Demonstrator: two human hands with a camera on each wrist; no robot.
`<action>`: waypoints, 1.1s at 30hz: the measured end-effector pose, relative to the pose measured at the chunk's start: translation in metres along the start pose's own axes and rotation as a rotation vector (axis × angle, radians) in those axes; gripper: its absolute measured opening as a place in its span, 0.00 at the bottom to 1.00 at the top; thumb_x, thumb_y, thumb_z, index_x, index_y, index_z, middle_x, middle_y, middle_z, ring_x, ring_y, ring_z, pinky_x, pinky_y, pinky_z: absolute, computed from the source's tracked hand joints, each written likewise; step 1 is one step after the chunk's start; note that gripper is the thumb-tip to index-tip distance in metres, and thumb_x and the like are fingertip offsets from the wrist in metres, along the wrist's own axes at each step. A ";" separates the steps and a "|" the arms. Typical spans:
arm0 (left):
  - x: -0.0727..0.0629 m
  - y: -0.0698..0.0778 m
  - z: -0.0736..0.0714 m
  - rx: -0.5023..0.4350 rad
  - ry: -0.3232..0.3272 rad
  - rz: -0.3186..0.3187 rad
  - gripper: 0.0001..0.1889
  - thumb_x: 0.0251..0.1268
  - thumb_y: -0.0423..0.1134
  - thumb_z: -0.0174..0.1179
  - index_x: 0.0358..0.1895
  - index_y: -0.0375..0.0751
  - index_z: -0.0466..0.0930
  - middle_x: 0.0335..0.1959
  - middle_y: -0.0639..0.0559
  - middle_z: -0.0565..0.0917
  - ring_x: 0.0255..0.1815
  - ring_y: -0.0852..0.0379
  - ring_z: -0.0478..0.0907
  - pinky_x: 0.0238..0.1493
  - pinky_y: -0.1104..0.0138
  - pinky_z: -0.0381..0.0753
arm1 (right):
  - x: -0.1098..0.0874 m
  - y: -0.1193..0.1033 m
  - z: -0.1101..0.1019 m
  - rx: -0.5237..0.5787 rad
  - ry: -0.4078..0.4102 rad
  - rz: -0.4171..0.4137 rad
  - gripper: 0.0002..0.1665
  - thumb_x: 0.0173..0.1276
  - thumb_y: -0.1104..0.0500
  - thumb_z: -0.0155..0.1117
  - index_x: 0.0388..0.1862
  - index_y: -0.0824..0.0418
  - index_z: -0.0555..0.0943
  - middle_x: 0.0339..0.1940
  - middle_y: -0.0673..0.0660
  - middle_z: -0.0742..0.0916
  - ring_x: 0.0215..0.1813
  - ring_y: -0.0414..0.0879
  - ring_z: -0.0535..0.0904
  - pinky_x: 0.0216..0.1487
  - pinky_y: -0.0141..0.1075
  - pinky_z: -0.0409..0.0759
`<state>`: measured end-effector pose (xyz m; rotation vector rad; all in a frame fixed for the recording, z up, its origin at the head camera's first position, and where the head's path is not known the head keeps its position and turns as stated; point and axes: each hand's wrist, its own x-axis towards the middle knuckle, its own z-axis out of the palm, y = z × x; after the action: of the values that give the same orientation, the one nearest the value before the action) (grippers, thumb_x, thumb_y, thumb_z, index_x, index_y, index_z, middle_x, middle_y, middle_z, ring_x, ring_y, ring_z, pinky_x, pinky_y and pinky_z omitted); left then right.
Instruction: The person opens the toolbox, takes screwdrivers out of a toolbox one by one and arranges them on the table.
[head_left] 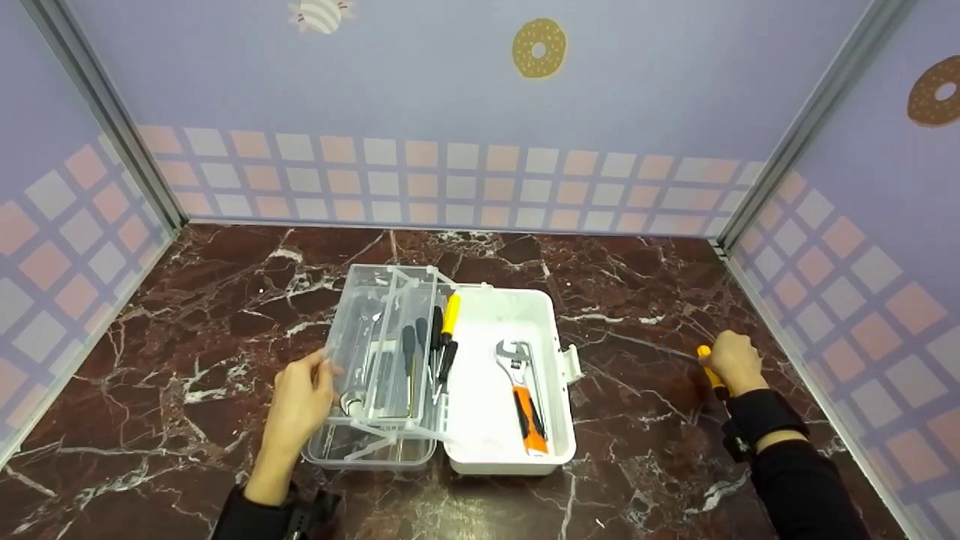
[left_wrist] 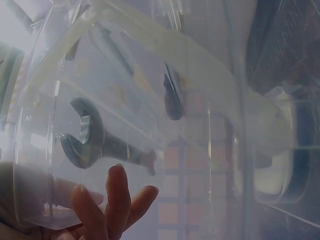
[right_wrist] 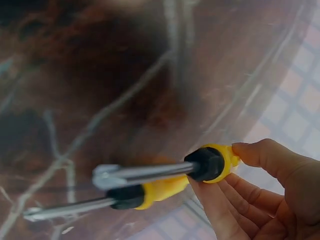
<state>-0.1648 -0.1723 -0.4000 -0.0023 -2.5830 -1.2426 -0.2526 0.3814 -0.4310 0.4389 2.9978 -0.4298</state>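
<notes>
An open toolbox has a white base [head_left: 480, 420], with a clear plastic tray [head_left: 360, 281] swung out to its left on folding arms. At the tray's left edge, my left hand [head_left: 300, 394] holds the rim between thumb and fingers. Through the plastic in the left wrist view shows an open-ended wrench [left_wrist: 85, 137], close to my fingertips. My right hand [head_left: 735, 364], far to the right, pinches a yellow-and-black screwdriver [right_wrist: 209, 164] by its handle, shaft toward the wrist camera. A second yellow-and-black screwdriver [right_wrist: 165, 189] lies just behind it; whether they touch I cannot tell.
Inside the white base are an orange-handled adjustable wrench [head_left: 529, 412] and a thin metal rod. Several dark-handled screwdrivers and a yellow-handled one [head_left: 451, 313] sit in the tray. A latch [head_left: 571, 364] sticks out on the base's right. Walls enclose the marbled table [head_left: 637, 465] at back and sides.
</notes>
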 end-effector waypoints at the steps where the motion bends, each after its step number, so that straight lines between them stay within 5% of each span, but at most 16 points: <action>1: 0.000 0.000 0.000 0.003 0.001 0.004 0.16 0.62 0.26 0.43 0.51 0.21 0.70 0.31 0.37 0.82 0.15 0.50 0.76 0.12 0.72 0.69 | 0.000 0.001 0.002 -0.003 -0.003 0.000 0.17 0.54 0.60 0.62 0.29 0.75 0.72 0.26 0.71 0.77 0.28 0.63 0.75 0.24 0.43 0.71; 20: 0.000 0.000 0.001 0.004 -0.006 -0.012 0.16 0.63 0.26 0.43 0.51 0.21 0.70 0.30 0.37 0.82 0.16 0.49 0.76 0.16 0.71 0.71 | 0.002 0.007 0.016 -0.044 -0.031 0.031 0.20 0.53 0.61 0.64 0.34 0.78 0.71 0.30 0.73 0.76 0.31 0.65 0.75 0.23 0.44 0.73; 33: 0.000 -0.001 0.001 0.025 0.007 0.002 0.16 0.62 0.26 0.43 0.51 0.21 0.70 0.30 0.39 0.82 0.14 0.53 0.75 0.16 0.72 0.70 | -0.007 -0.001 -0.001 -0.030 -0.012 0.021 0.15 0.55 0.60 0.61 0.27 0.73 0.73 0.31 0.75 0.78 0.34 0.68 0.75 0.23 0.47 0.73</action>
<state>-0.1656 -0.1724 -0.4018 0.0042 -2.5921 -1.2072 -0.2462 0.3790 -0.4295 0.4635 2.9814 -0.3838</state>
